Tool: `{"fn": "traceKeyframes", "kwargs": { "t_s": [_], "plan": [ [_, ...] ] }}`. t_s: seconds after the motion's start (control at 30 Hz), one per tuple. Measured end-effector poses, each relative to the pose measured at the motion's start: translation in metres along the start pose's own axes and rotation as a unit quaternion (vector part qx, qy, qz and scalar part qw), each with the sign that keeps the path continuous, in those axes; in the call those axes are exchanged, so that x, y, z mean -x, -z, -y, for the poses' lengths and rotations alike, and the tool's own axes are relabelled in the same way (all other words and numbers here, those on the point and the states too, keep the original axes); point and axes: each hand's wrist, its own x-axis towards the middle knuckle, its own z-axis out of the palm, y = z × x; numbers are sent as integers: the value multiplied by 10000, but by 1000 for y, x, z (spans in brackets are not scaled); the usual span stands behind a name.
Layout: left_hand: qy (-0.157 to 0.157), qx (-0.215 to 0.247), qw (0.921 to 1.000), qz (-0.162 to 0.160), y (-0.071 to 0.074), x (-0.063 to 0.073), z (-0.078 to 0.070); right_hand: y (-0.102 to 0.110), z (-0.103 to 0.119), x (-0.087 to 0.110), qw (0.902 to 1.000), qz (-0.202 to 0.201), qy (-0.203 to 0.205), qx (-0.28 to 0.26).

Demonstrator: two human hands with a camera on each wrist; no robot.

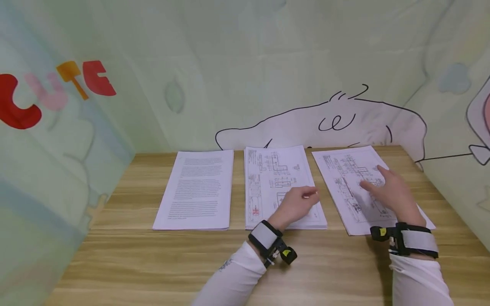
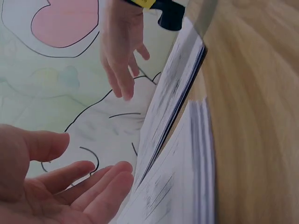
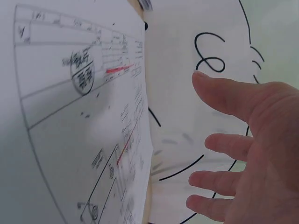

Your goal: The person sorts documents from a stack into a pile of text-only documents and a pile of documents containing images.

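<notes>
My left hand (image 1: 296, 205) hovers over the lower right part of the middle paper stack (image 1: 264, 170), its fingers loosely bent and nothing held. In the left wrist view a gap shows between that thumb and the fingers (image 2: 100, 186). Over the right paper stack (image 1: 333, 170) is my right hand (image 1: 394, 193), thumb and fingers spread, with nothing in its grasp. Technical line drawings cover the top sheets of both stacks, with red marks on them. The right stack lies slanted, and the right hand and wrist hide part of its right side.
A third stack of paper (image 1: 195, 191), printed with plain text, lies at the left of the wooden table (image 1: 153, 263). A cartoon-printed cloth (image 1: 237, 76) rises behind the table and along its sides. Both wrists wear straps with small cameras (image 1: 289, 255).
</notes>
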Motion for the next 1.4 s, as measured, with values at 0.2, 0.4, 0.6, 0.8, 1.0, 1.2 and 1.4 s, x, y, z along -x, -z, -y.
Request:
{"fn": "traceKeyframes", "kwargs": {
  "t_s": [0.2, 0.4, 0.6, 0.8, 1.0, 1.2, 1.4],
  "plan": [
    [298, 222, 9989, 297, -37, 0, -10, 1, -27, -3, 9994, 55, -329, -66],
    [925, 800, 9923, 215, -55, 0, -15, 1, -38, 0, 9952, 334, -894, -221],
    [1243, 1642, 9785, 96, -63, -1, -14, -1, -40, 5, 9944, 92, -1038, -145],
    [1534, 2556, 9544, -167, -66, -8, -14, 1, -37, 7, 9903, 139, -1378, -75],
    [1725, 3930, 9022, -420, -69, -17, -6, 1, -35, 7, 9882, 89, -1531, -49],
    [1808, 4135, 8911, -479, -77, -29, -3, -3, -36, 4, 9891, 169, -1458, 127],
    [1570, 3846, 9086, -435, -84, -32, -4, -5, -23, 4, 9892, 202, -1444, 119]
  ]
}}
